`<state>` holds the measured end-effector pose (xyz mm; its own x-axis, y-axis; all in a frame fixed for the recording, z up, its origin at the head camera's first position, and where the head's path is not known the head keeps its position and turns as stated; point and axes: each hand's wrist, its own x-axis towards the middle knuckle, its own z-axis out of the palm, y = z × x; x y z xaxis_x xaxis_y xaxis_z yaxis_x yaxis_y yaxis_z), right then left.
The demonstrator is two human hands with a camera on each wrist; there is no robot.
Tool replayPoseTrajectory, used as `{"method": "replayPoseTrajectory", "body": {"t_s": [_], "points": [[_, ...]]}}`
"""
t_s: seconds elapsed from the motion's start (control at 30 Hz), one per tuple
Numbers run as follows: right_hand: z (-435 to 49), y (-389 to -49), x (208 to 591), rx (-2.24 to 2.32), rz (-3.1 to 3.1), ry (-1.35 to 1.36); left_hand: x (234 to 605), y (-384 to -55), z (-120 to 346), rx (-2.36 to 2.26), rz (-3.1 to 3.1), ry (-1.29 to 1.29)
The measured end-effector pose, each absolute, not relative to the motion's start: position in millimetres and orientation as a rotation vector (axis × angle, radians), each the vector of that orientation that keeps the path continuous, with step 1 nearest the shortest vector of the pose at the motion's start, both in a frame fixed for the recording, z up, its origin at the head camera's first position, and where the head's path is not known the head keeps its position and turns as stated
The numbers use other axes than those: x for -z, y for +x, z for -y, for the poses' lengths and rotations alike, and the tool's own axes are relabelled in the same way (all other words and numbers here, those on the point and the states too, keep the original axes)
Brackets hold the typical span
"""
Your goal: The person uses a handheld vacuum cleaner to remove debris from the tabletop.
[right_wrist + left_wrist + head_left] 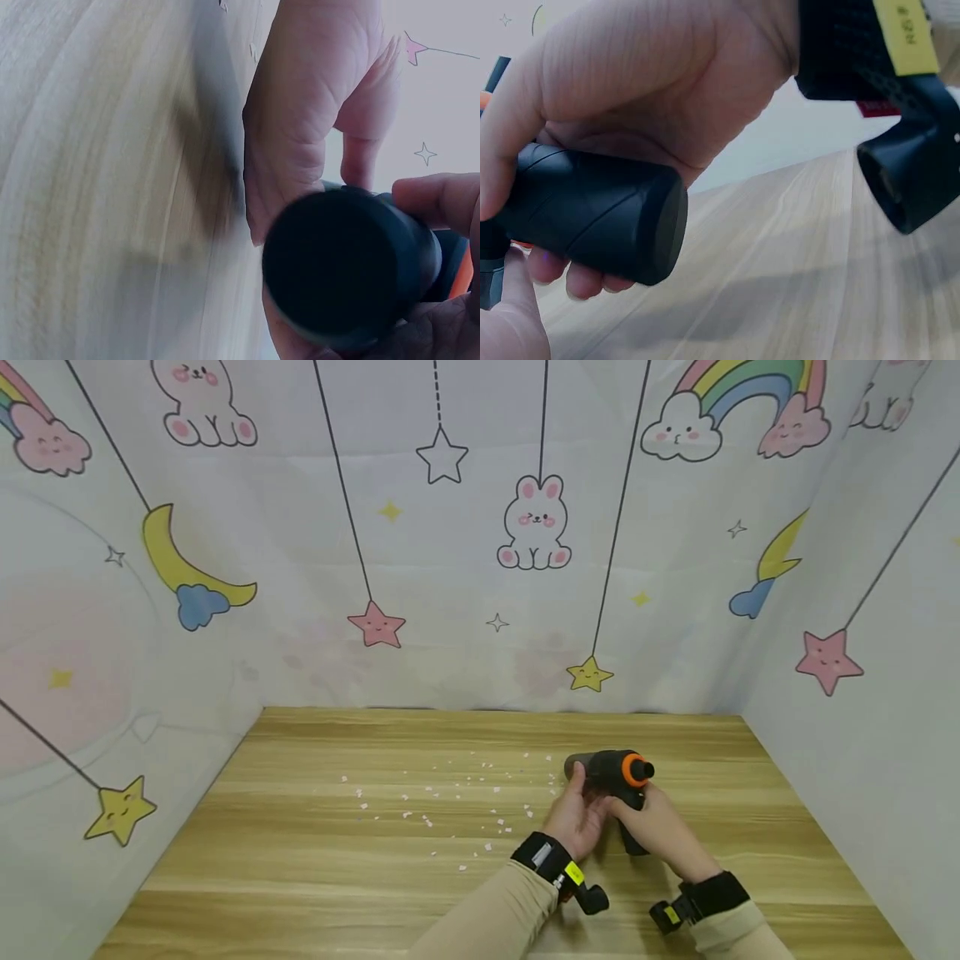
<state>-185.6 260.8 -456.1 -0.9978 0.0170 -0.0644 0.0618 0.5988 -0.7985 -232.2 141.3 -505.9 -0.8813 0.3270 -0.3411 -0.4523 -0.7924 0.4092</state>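
Note:
A black pistol-shaped handheld vacuum (607,767) with an orange ring and a grey barrel end is between both hands over the right part of the table. My left hand (579,820) holds it from the left, its thumb up against the barrel. From the right, my right hand (663,831) grips it around the upper handle below the orange ring. In the left wrist view the black round handle (592,210) points towards the camera, with the left thumb lying across it. The handle's flat end (330,266) fills the lower middle of the right wrist view.
Many small white paper scraps (427,820) lie scattered on the wooden table (300,860), left of the hands. White cloth walls (450,577) with cartoon prints stand behind and on both sides. Both wrists wear black straps with small cameras (592,897).

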Motion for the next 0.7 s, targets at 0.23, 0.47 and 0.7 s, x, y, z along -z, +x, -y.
{"method": "replayPoseTrajectory", "body": {"t_s": [0.23,0.47,0.7], "points": [[-260.6,-189.6,454.0,1.441,-2.703,0.115,500.2,-229.1,-140.5,-2.636,-0.611,-0.410],[-257.1,-192.8,454.3,1.457,-2.669,0.111,499.3,-229.0,-137.1,-2.641,-0.630,-0.462],[-253.2,-193.9,454.4,1.465,-2.661,0.102,498.7,-228.2,-132.0,-2.660,-0.638,-0.473]]}}
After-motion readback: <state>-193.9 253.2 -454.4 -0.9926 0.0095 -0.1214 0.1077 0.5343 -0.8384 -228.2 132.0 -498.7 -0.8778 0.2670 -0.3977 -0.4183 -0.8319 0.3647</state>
